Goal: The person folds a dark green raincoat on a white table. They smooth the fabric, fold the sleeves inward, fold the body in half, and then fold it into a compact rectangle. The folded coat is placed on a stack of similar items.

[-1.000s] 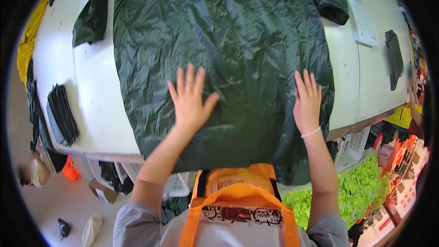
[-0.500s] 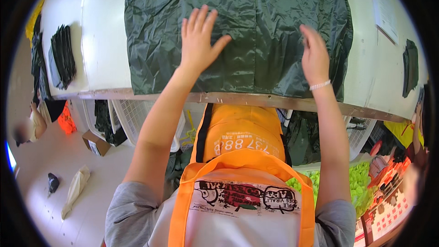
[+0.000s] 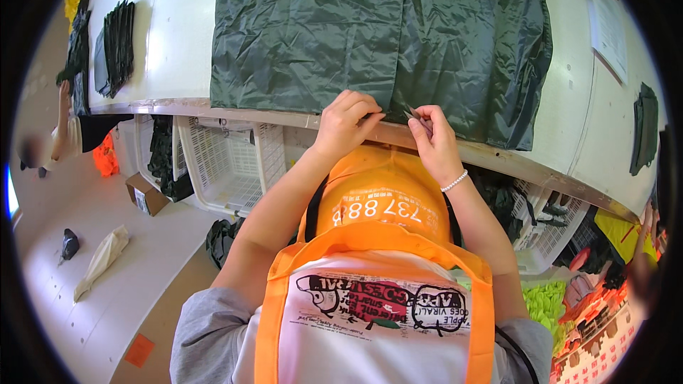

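Note:
A dark green sheet of thin, crinkled fabric lies spread over the white table, a seam line running down its middle. At its near edge, close to that seam, my left hand is closed in a pinch on the fabric's hem. Just to the right, my right hand, with a beaded bracelet at the wrist, is closed around small thread snips. Their pointed tips face the hem by the left fingertips. Most of the snips is hidden in the palm.
Folded dark fabric stacks lie at the table's left, another folded piece at its right near a paper sheet. White baskets stand under the table edge. Other people work at the far left and far right.
Both hands have come from lying over the fabric back to its near edge. The left now pinches the hem, and the snips show in the right hand. The view has turned slightly.

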Action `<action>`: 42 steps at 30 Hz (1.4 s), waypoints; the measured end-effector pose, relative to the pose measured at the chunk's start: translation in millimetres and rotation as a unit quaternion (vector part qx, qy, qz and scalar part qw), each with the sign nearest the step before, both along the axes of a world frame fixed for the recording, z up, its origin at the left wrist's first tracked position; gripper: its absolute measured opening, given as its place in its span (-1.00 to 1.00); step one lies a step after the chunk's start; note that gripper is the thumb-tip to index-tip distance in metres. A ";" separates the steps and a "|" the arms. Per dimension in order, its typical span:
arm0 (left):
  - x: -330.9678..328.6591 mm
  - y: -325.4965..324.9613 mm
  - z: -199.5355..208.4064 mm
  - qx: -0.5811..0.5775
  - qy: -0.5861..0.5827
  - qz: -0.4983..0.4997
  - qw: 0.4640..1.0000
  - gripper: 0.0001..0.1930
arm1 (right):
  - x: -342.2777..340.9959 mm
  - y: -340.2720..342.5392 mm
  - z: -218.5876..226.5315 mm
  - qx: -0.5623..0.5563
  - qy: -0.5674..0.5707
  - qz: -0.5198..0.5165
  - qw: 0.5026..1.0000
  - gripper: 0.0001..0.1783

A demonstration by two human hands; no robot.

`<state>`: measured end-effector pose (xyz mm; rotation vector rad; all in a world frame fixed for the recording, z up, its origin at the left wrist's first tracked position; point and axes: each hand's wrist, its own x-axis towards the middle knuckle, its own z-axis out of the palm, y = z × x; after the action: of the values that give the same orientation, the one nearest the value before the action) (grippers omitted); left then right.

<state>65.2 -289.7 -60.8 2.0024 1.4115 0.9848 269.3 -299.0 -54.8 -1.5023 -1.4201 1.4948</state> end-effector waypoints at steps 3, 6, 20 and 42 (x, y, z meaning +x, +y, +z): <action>1.2 2.4 12.9 0.048 0.007 0.021 0.999 -0.82 | -6.8 0.2 7.6 -0.007 0.050 -0.006 0.999 -0.78; 0.6 4.7 22.6 0.079 0.032 0.013 0.996 -0.83 | -15.1 4.6 16.9 0.019 0.046 -0.003 0.999 -0.80; -1.7 5.8 43.8 0.171 0.084 -0.028 0.981 -0.84 | -15.1 29.9 57.7 0.081 -0.106 0.094 0.987 -0.80; -0.2 11.0 59.4 -0.024 -0.199 0.167 0.965 -0.89 | -41.5 21.0 56.3 0.116 0.075 -0.053 0.989 -0.79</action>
<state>65.0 -278.7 -1.4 1.4458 1.5458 1.3911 227.8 -278.0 1.5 -1.2753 -1.3518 1.3018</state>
